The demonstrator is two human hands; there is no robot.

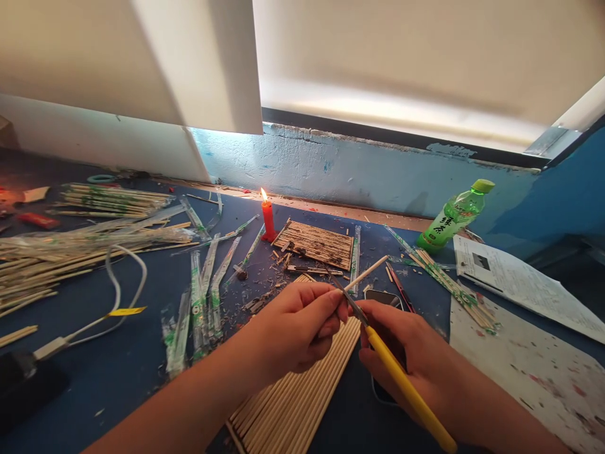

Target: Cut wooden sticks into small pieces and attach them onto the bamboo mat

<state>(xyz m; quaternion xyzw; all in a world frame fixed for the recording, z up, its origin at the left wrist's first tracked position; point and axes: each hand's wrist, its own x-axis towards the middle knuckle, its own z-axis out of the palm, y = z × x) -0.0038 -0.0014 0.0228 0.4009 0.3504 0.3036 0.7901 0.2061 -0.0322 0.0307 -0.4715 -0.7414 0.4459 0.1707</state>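
Note:
My left hand (302,321) is closed around a thin wooden chopstick (368,272), which slants up to the right past the fingers. In my right hand (401,340) is a yellow-handled knife (401,378); its narrow metal blade crosses the chopstick close to my left fingertips. Whether the blade cuts into the wood, I cannot tell. Below both hands lies a flat panel of chopsticks (293,403) set side by side, partly covered by my left hand and forearm. Behind them sits a smaller, scorched-looking stick panel (321,243). A dark phone (385,391) is partly hidden under my right hand.
A lit red candle (268,219) stands left of the small panel, with wood scraps nearby. Empty wrappers (203,296) and chopstick piles (28,271) fill the left, beside a white cable (111,271). At right are a green bottle (451,217), wrapped chopsticks (458,290) and papers (524,284).

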